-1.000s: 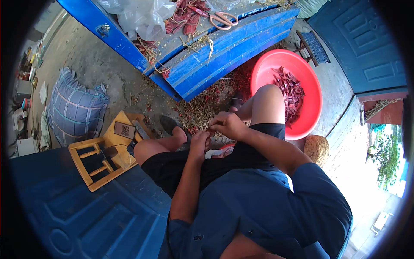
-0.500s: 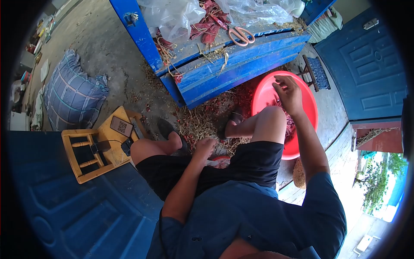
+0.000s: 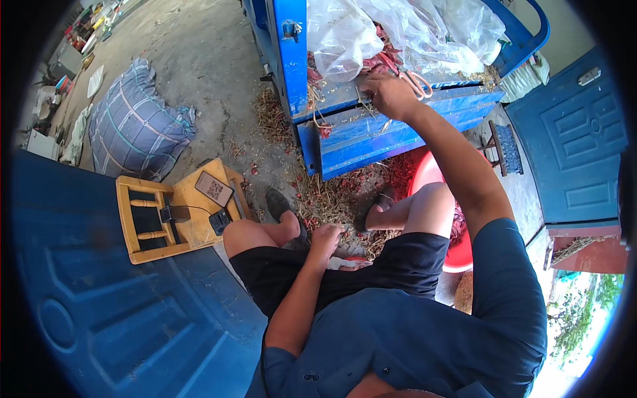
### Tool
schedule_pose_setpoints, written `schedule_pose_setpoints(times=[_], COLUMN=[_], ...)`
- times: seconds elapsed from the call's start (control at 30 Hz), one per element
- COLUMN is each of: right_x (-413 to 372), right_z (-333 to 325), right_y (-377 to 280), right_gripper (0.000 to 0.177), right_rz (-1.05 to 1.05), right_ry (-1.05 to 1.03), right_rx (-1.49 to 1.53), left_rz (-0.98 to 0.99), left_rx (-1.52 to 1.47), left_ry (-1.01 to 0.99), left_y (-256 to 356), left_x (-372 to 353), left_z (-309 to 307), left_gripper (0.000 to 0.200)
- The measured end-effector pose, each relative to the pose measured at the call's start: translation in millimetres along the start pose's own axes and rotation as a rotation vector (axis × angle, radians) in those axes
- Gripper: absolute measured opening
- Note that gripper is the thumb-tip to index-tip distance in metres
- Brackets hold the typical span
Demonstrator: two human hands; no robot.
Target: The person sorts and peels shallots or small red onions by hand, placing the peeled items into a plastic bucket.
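Note:
My right hand (image 3: 390, 95) reaches onto the edge of the blue cart bed (image 3: 405, 137), its fingertips at dried red chilies (image 3: 390, 50) that lie partly under clear plastic sheeting (image 3: 342, 40). The hand itself hides much of what its fingers touch. Just beside it are the pink handles of a pair of scissors (image 3: 422, 87). Low between my knees, my left hand (image 3: 325, 241) is closed in a fist, and I cannot tell what it holds. Below that hand, something white and red (image 3: 348, 263) shows at my lap.
A red basin (image 3: 426, 174) with chilies in it stands beyond my right knee. Stalks and chili bits (image 3: 325, 205) litter the floor. To the left are a small wooden chair (image 3: 178, 199) with a phone (image 3: 213, 189) on it and a plaid sack (image 3: 136, 126).
My right hand has moved from over the red basin up and left to the chilies on the cart. My left hand stays closed between my knees. The view has shifted.

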State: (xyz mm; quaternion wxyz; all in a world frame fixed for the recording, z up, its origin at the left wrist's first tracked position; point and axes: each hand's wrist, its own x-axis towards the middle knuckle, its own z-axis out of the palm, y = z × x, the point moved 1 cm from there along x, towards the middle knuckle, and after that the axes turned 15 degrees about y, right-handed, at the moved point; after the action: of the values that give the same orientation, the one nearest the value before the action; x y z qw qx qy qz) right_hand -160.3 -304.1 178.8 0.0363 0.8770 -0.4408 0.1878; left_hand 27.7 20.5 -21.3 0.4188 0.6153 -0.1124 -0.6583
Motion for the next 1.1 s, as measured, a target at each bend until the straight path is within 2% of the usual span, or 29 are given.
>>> schedule_pose_setpoints(times=[0.03, 0.13, 0.2, 0.27, 0.3, 0.33, 0.4, 0.47, 0.5, 0.57, 0.63, 0.67, 0.73, 0.77, 0.83, 0.87, 0.97, 1.0, 1.07, 1.1], right_x=[-9, -22, -36, -48, -57, -69, -102, -155, -185, -243, -273, -278, -283, -279, -271, -270, -270, -273, -269, -268], right_z=[1, -9, -18, -27, -34, -39, -47, -12, 6, 53, 76, 81, 89, 85, 77, 78, 90, 93, 86, 90], right_y=[0, -5, -15, -32, -43, -57, -83, -99, -109, -125, -149, -157, -174, -179, -189, -192, -207, -213, -221, -222], right_gripper=[0.038, 0.033, 0.029, 0.031, 0.028, 0.028, 0.031, 0.03, 0.03, 0.03, 0.03, 0.03, 0.028, 0.028, 0.024, 0.024, 0.016, 0.016, 0.014, 0.014], right_rz=[-0.083, -0.078, -0.107, 0.143, 0.169, 0.165, 0.445, 0.635, 0.716, 0.814, 0.808, 0.814, 0.891, 0.888, 0.962, 0.956, 0.844, 0.842, 0.819, 0.817], right_ry=[0.109, 0.109, 0.197, 0.28, 0.368, 0.371, 0.401, 0.22, -0.02, -0.488, -0.703, -0.696, -0.704, -0.693, -0.645, -0.64, -0.328, -0.335, -0.093, -0.095], right_rx=[0.033, 0.096, 0.111, 0.384, 0.448, 0.446, 0.756, 0.89, 0.887, 1.108, 1.247, 1.254, 1.606, 1.606, 1.833, 1.834, 1.673, 1.676, 1.058, 1.064], left_rz=[-0.008, -0.023, -0.004, 0.011, 0.011, 0.011, 0.005, 0.009, -0.003, -0.023, 0.041, 0.09, 0.116, 0.15, 0.204, 0.211, 0.147, 0.147, 0.007, 0.009], left_rx=[0.008, 0.042, 0.072, 0.088, 0.099, 0.109, 0.098, 0.084, 0.072, 0.053, 0.113, 0.171, 0.128, 0.092, 0.042, 0.043, -0.053, -0.056, -0.052, -0.051], left_ry=[-0.007, -0.042, -0.074, -0.083, -0.08, -0.076, -0.076, -0.077, -0.064, -0.051, -0.026, 0.002, 0.008, 0.007, 0.021, 0.018, 0.142, 0.149, 0.202, 0.207], left_y=[0, -1, -1, -5, -4, -3, -4, -2, -1, -7, -2, -5, -9, -1, 8, 8, 7, 6, 4, 3], left_x=[2, 3, 0, 0, -1, -3, -3, -3, -3, 3, 2, 0, 1, -6, -4, -1, 3, 3, 3, 3], left_z=[2, 11, 18, 18, 19, 20, 18, 16, 15, 12, 13, 12, 8, 8, 6, 3, -1, -1, -3, 0], left_gripper=[0.014, 0.012, 0.012, 0.013, 0.013, 0.013, 0.013, 0.013, 0.013, 0.013, 0.013, 0.014, 0.017, 0.019, 0.021, 0.021, 0.019, 0.019, 0.02, 0.02])
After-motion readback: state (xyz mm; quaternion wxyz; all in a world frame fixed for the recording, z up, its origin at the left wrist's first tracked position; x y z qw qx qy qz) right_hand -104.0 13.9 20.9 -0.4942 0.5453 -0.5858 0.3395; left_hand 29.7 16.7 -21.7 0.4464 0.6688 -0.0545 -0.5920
